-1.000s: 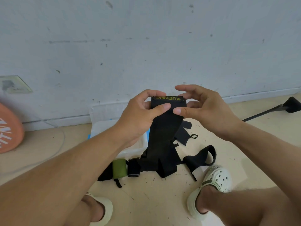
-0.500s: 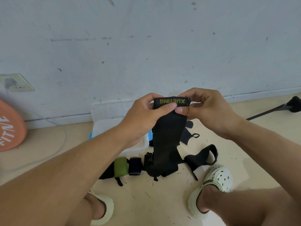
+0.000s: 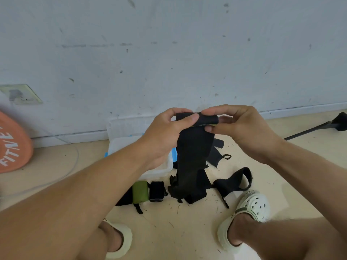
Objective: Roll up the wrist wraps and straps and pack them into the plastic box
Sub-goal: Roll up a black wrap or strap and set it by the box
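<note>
Both hands hold the top end of a long black wrist wrap (image 3: 193, 147) in front of the wall. The left hand (image 3: 165, 134) pinches its rolled top edge with thumb over the cloth and fingers curled behind; the right hand (image 3: 238, 124) pinches the same roll from the other side, fingers curled over the top and thumb beneath. The top of the wrap is turned over into a short soft roll, with a thin line of yellow-green stitching showing under it. The rest hangs flat and matte, a wide woven band, down to a heap of black straps (image 3: 189, 188) on the floor (image 3: 187, 231).

Behind the left wrist stands the plastic box (image 3: 122, 132), clear and milky, with blue clips at its sides, set on the floor close to the wall. Just in front of it lie two finished rolls side by side: a green roll (image 3: 139, 191) and a black roll (image 3: 156, 191). To the right of the heap lies a black loop strap (image 3: 234, 182), curved open, and behind it another black piece with a small ring (image 3: 227, 157).

At the left edge leans a round orange disc (image 3: 13, 145) bearing white letters that read "FITNE", the rest cut off. Two pale perforated clogs (image 3: 251, 205) stand on the beige floor, which is strewn with small dark fibres.
</note>
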Demonstrator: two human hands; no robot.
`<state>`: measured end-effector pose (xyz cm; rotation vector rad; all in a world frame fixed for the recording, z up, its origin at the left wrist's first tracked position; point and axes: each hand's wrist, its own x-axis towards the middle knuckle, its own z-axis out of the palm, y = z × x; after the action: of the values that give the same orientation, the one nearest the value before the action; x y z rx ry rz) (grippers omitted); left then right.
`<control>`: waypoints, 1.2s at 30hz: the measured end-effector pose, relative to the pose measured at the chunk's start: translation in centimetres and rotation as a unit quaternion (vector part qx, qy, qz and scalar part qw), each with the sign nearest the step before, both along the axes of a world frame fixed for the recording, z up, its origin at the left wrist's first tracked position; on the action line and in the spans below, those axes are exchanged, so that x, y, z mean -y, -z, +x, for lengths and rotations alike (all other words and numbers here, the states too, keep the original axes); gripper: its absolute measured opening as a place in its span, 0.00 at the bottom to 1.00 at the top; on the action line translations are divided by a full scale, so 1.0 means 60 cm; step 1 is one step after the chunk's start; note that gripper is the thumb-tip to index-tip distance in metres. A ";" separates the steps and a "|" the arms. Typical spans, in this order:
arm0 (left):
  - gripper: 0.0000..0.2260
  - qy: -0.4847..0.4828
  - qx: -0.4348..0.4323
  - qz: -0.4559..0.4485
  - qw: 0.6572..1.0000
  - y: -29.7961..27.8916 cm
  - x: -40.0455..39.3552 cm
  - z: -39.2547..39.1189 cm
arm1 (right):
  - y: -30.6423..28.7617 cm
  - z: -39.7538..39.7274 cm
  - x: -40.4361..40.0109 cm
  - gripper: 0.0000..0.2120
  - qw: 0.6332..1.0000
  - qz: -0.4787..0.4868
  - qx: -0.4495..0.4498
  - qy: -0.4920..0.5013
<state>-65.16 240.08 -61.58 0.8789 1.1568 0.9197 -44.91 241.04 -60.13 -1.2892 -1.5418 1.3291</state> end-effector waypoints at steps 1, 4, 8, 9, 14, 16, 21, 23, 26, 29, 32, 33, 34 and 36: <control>0.13 -0.006 -0.005 0.008 1.000 0.001 -0.001 -0.002 | -0.003 0.002 0.000 0.18 1.000 -0.021 -0.009 -0.015; 0.14 -0.005 -0.013 0.031 0.999 0.005 -0.001 -0.006 | -0.005 0.005 -0.002 0.24 0.998 -0.045 -0.026 -0.022; 0.13 0.015 -0.020 0.051 0.998 0.010 -0.002 -0.004 | 0.002 0.010 -0.007 0.27 0.999 -0.043 0.005 -0.024; 0.13 0.023 -0.023 0.057 0.998 0.012 -0.002 -0.003 | 0.002 0.012 -0.007 0.27 0.999 -0.046 0.008 -0.026; 0.12 0.044 -0.034 0.070 0.996 0.017 -0.003 -0.001 | -0.005 0.002 0.007 0.23 0.994 -0.028 0.092 -0.060; 0.11 0.046 -0.045 0.068 0.996 0.021 -0.001 -0.001 | -0.002 -0.007 0.013 0.33 0.982 -0.024 0.169 -0.081; 0.11 0.067 -0.056 0.055 0.995 0.026 0.010 0.004 | 0.002 -0.018 0.024 0.36 0.956 -0.061 0.268 -0.101; 0.11 0.076 -0.059 0.047 0.994 0.028 0.018 0.007 | 0.000 -0.023 0.026 0.36 0.948 -0.063 0.293 -0.105; 0.11 0.094 -0.093 0.056 0.990 0.031 0.026 0.008 | 0.004 -0.034 0.032 0.36 0.942 -0.078 0.310 -0.106; 0.11 0.090 -0.121 0.066 0.986 0.030 0.030 0.010 | 0.015 -0.043 0.043 0.28 0.950 -0.046 0.298 -0.081; 0.11 0.062 -0.128 0.079 0.987 0.025 0.029 0.010 | 0.019 -0.044 0.042 0.06 0.966 0.031 0.254 -0.024; 0.11 0.050 -0.121 0.076 0.989 0.022 0.027 0.010 | 0.018 -0.042 0.039 0.03 0.970 0.044 0.238 -0.015; 0.12 0.033 -0.105 0.067 0.992 0.019 0.025 0.011 | 0.015 -0.040 0.036 0.01 0.973 0.054 0.222 -0.012; 0.15 -0.001 -0.062 0.046 0.997 0.012 0.021 0.011 | 0.011 -0.034 0.028 0.01 0.982 0.065 0.177 -0.015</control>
<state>-64.50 238.83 -62.28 1.0224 1.2288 0.9365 -46.95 239.34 -60.79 -1.4804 -1.8619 1.0355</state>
